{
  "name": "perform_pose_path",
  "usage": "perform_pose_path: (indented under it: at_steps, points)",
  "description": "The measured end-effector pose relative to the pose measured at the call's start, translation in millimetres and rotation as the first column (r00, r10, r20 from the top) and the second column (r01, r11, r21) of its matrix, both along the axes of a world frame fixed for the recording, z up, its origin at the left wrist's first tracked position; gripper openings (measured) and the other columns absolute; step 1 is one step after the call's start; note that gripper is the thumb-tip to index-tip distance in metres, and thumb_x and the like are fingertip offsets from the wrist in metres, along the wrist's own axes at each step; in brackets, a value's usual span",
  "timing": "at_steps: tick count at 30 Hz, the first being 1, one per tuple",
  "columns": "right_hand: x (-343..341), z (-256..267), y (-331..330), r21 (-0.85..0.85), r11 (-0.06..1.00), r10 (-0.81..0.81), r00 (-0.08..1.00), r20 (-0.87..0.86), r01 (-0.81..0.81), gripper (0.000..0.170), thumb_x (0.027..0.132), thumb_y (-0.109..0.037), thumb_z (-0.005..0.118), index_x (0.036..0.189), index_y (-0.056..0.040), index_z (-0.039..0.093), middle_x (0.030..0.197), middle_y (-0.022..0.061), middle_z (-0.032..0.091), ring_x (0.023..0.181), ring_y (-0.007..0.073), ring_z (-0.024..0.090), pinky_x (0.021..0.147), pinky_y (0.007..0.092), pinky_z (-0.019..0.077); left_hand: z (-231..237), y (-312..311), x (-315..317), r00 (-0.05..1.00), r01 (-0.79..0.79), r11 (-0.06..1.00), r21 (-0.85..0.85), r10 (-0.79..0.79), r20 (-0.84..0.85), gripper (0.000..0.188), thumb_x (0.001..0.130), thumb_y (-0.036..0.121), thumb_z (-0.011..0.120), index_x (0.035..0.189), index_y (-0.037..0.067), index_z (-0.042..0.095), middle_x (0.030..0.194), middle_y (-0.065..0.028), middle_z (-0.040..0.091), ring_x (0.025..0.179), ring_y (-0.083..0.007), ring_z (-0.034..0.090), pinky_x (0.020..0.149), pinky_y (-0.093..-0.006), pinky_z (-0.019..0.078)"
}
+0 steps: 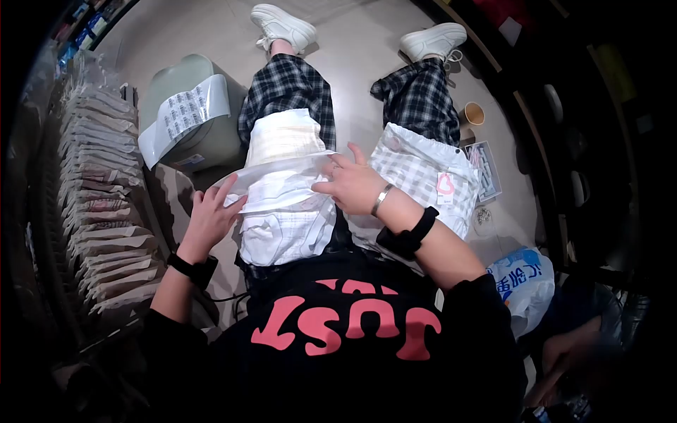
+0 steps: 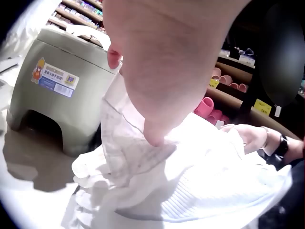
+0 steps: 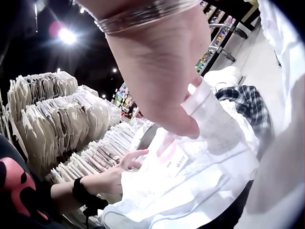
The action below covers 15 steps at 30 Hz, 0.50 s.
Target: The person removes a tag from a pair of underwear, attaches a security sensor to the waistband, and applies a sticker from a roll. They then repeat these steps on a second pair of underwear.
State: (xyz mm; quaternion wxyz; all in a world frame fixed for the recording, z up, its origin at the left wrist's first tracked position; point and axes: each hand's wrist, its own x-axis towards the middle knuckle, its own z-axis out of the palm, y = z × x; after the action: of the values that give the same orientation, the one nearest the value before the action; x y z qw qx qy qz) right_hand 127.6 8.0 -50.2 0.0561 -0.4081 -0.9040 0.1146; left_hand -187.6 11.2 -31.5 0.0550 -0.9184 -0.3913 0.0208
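White fabric [image 1: 282, 236] lies in folds over the person's lap, with a translucent strip or bag edge [image 1: 271, 182] stretched across it. The left hand [image 1: 214, 217] pinches the left end of that edge between thumb and fingers. At the other end the right hand [image 1: 354, 185] pinches it, some fingers raised. In the left wrist view the left hand [image 2: 167, 62] has its thumb on the white material [image 2: 200, 186]. The right wrist view shows the right hand [image 3: 157, 76] gripping the top band of the white material [image 3: 214, 124]; a pink print shows below.
A grey-green stool [image 1: 211, 144] with a label sheet [image 1: 185, 113] stands at the left, beside a rack of packaged garments [image 1: 106, 190]. A checked bag [image 1: 423, 173] rests on the other leg. Right of it are a paper cup [image 1: 472, 113], a small box [image 1: 485, 169] and a plastic bag [image 1: 523, 285].
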Motion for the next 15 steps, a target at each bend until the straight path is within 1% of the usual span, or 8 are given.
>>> perform_pose_path:
  at_steps: [2,3,5,7,9,11,13,15]
  points:
    - [2.5,-7.1,-0.8,0.054,0.998,0.022,0.996,-0.091,-0.017,0.027,0.066,-0.011,0.056,0.091,-0.0217,0.062,0.103,0.0054,0.054,0.111,0.0236,0.040,0.097,0.0549,0.0198,-6.7,1.4,6.1,0.997,-0.008,0.999,-0.052,0.012,0.077,0.033,0.062,0.018,0.068,0.095,0.018,0.062,0.130,-0.0065,0.037,0.098,-0.0233,0.046,0.078,-0.0386,0.0352]
    - [6.3,-9.9,-1.9,0.081,0.997,0.021,0.992,-0.124,-0.011,0.027,0.067,-0.011,0.056,0.091,-0.0211,0.062,0.104,0.0055,0.054,0.111,0.0235,0.040,0.097,0.0543,0.0198,-6.2,2.5,7.5,0.989,-0.046,0.989,-0.141,0.065,0.134,0.032,0.062,0.016,0.067,0.093,0.016,0.062,0.130,-0.0084,0.036,0.099,-0.0242,0.047,0.079,-0.0386,0.0352]
    - [9.2,-1.9,-1.9,0.036,0.997,0.068,0.997,0.048,-0.070,0.026,0.067,-0.012,0.056,0.092,-0.0184,0.061,0.110,0.0069,0.051,0.115,0.0237,0.038,0.097,0.0517,0.0235,-7.0,6.6,10.0,0.965,-0.116,0.952,-0.285,0.175,0.194,0.033,0.059,0.014,0.066,0.091,0.014,0.063,0.131,-0.0100,0.035,0.097,-0.0262,0.050,0.078,-0.0379,0.0369]
    - [9.5,-13.2,-3.4,0.048,0.997,0.057,0.997,-0.046,-0.055,0.022,0.068,-0.012,0.055,0.088,-0.0164,0.062,0.108,0.0055,0.053,0.115,0.0235,0.037,0.095,0.0473,0.0261,-8.6,13.2,13.3,0.944,-0.148,0.917,-0.372,0.243,0.224,0.035,0.061,0.010,0.057,0.095,0.011,0.061,0.131,-0.0105,0.033,0.094,-0.0256,0.052,0.076,-0.0389,0.0384]
    - [11.0,-2.8,-10.7,0.090,0.996,0.015,0.992,-0.126,-0.003,0.020,0.070,-0.012,0.053,0.087,-0.0166,0.063,0.105,0.0031,0.054,0.114,0.0235,0.038,0.092,0.0430,0.0290,-6.5,21.6,20.5,0.893,-0.188,0.831,-0.524,0.366,0.260,0.036,0.061,0.007,0.052,0.097,0.009,0.059,0.129,-0.0098,0.035,0.094,-0.0236,0.052,0.080,-0.0393,0.0364]
    - [26.3,25.6,-29.0,0.137,0.989,-0.007,0.961,-0.277,0.047,0.018,0.071,-0.013,0.055,0.087,-0.0169,0.063,0.102,0.0005,0.055,0.108,0.0212,0.044,0.089,0.0349,0.0317,0.0,25.6,31.8,0.933,-0.216,0.862,-0.458,0.320,0.162,0.037,0.062,0.007,0.051,0.098,0.007,0.059,0.127,-0.0091,0.037,0.094,-0.0215,0.052,0.085,-0.0386,0.0329]
    - [70.3,69.8,-50.9,-0.032,0.998,-0.063,0.861,-0.505,0.055,0.018,0.071,-0.013,0.058,0.089,-0.0132,0.062,0.094,0.0031,0.058,0.094,0.0198,0.053,0.081,0.0319,0.0384,12.6,27.6,43.4,0.964,-0.169,0.902,-0.396,0.236,0.125,0.039,0.063,0.007,0.051,0.101,0.007,0.057,0.124,-0.0092,0.040,0.096,-0.0208,0.051,0.087,-0.0370,0.0300]
    - [134.0,83.4,-75.6,-0.148,0.947,-0.303,0.638,-0.708,0.285,0.020,0.073,-0.009,0.060,0.093,-0.0076,0.061,0.086,0.0065,0.060,0.080,0.0184,0.058,0.072,0.0292,0.0444,21.5,29.2,52.2,0.983,-0.110,0.953,-0.283,0.146,0.109,0.039,0.065,0.006,0.051,0.104,0.006,0.055,0.122,-0.0098,0.042,0.098,-0.0206,0.050,0.087,-0.0359,0.0302]
